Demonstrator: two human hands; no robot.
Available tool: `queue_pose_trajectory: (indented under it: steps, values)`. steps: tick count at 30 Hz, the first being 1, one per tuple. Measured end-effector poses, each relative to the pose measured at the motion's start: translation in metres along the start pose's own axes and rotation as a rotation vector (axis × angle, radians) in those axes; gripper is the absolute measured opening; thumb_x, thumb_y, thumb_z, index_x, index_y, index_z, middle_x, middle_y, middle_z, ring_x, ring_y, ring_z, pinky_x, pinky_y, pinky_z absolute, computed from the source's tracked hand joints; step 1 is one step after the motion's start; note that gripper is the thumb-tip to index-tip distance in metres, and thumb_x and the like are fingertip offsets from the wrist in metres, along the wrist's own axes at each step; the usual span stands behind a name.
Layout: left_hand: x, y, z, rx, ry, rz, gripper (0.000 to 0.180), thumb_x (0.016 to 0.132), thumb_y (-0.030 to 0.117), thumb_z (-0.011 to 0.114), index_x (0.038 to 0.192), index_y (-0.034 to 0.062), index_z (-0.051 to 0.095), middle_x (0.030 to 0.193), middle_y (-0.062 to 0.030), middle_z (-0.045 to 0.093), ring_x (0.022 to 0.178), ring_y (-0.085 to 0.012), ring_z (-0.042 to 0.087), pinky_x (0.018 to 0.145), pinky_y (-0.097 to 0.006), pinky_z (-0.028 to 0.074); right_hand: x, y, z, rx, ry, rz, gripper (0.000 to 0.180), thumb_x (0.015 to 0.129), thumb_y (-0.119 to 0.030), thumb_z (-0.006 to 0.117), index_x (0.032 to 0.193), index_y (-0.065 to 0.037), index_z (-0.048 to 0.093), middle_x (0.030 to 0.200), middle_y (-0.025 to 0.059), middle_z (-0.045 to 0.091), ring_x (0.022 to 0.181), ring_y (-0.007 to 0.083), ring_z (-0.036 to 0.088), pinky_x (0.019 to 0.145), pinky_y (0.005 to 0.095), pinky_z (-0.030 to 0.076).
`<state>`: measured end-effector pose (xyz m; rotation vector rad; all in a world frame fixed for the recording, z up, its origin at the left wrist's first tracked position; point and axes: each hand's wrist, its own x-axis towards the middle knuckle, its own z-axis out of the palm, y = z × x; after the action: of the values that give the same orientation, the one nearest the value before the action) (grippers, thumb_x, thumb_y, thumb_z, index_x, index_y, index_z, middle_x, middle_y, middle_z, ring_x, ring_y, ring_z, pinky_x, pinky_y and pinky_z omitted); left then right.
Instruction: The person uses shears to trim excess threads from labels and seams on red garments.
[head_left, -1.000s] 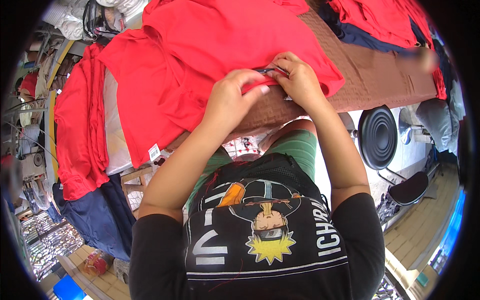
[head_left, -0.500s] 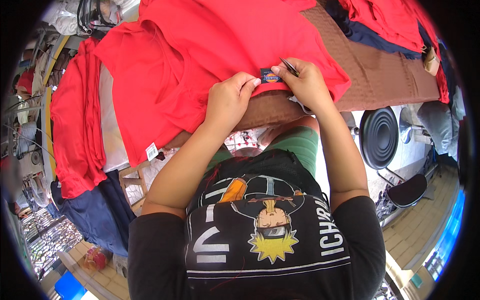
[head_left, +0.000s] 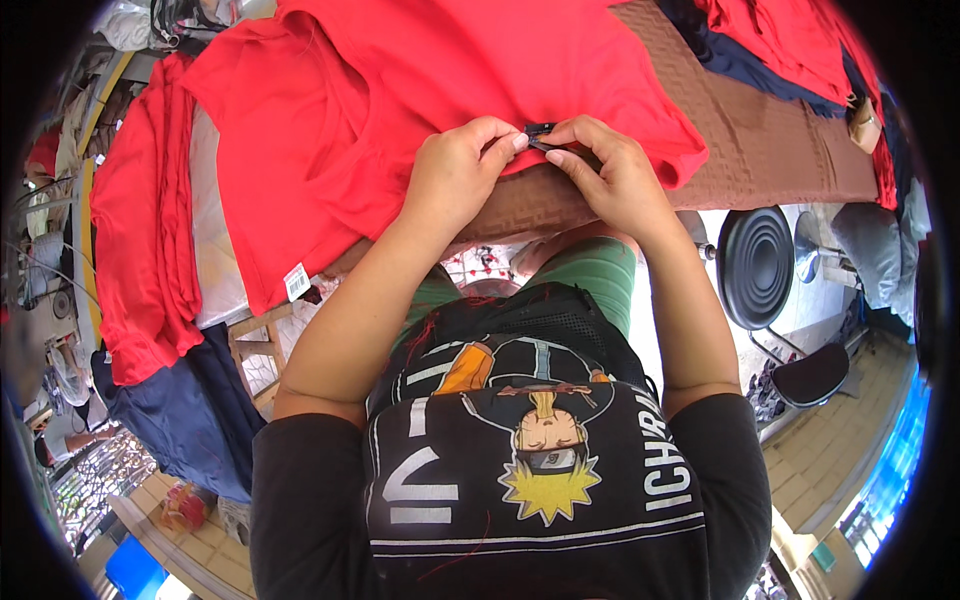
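Note:
A red garment [head_left: 470, 70] lies spread over the brown-covered table, with a small dark label [head_left: 538, 129] at its near edge. My left hand [head_left: 458, 170] pinches the garment's edge beside the label, thumb and forefinger pressed together. Closed around a small dark pointed tool, apparently thread snips [head_left: 541, 146], my right hand [head_left: 615, 175] is just right of the label. The tool's tip points left at the label, close to my left thumb. Most of the tool is hidden by my right fingers, and part of the label is folded out of sight.
More red garments [head_left: 150, 230] and dark blue cloth [head_left: 185, 410] hang at the left. Red and navy clothes [head_left: 785, 45] are piled at the far right of the brown table cover [head_left: 760, 150]. A round black stool seat [head_left: 757, 265] stands to the right below the table.
My right hand has turned the pointed tool from facing up and away to facing left at the label. The label is now bent between my fingers. My left hand has moved slightly upward.

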<state>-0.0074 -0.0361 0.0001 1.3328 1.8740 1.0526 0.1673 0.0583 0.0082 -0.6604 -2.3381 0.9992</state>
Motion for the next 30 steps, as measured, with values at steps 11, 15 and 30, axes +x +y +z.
queue_pose_trajectory:
  steps: [11,15,30]
  values:
    - [0.001,-0.001,0.002,-0.025,0.025,0.009,0.022,0.095,0.022,0.06,0.097,0.0002,0.066,0.082,-0.0064,0.071,0.078,-0.0103,0.066,0.073,-0.026,0.051,0.002,-0.005,0.001,-0.155,-0.025,-0.022,0.015,0.086,-0.019,0.065,0.095,-0.007,0.065,0.093,0.009,0.065,0.084,0.0305,0.064,0.071,0.0393,0.051]
    - [-0.006,0.009,-0.008,0.003,0.034,0.037,0.021,0.092,0.021,0.063,0.094,0.001,0.068,0.086,-0.0078,0.071,0.085,-0.0149,0.066,0.078,-0.028,0.051,0.004,-0.013,-0.002,-0.275,-0.047,-0.04,0.014,0.086,-0.019,0.064,0.095,-0.008,0.065,0.093,0.0085,0.065,0.083,0.0304,0.064,0.069,0.0396,0.051]
    - [-0.059,-0.022,-0.129,0.706,0.17,0.219,0.039,0.087,0.026,0.068,0.113,-0.0039,0.063,0.116,-0.014,0.065,0.112,-0.0232,0.059,0.096,-0.03,0.043,0.01,0.007,0.0,-0.061,0.109,0.217,0.026,0.083,-0.021,0.073,0.105,-0.007,0.068,0.076,0.0062,0.064,0.065,0.0153,0.06,0.06,0.0299,0.051]
